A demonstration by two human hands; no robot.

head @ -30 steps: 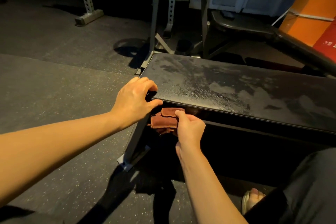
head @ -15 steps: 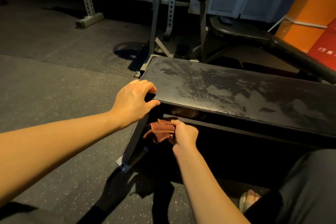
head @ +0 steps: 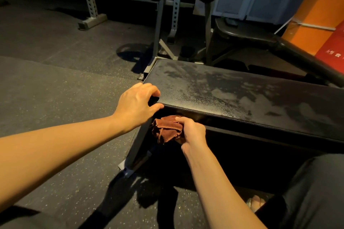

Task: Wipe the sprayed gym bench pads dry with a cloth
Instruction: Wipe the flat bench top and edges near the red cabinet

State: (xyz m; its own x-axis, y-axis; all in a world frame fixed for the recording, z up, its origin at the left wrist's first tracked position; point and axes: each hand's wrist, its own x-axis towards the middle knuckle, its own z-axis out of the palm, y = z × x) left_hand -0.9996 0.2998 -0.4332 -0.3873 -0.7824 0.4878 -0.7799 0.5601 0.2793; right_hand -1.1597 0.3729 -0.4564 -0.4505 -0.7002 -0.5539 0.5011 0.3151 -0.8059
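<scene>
Right hand (head: 193,132): clenched on bunched brown cloth (head: 166,129), held just below the pad (head: 232,95) at its near edge, by the left corner. Left hand (head: 136,104): fingers and thumb hooked round that corner, steadying. Step, by judgement: near edge under wipe, top misted and streaked; next move calls for lifting cloth onto top and sweeping rightward.

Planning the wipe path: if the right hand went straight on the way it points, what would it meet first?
Probably the near side edge of the bench pad, with the cloth touching first. Depth is unclear, so it might pass just beneath.
</scene>
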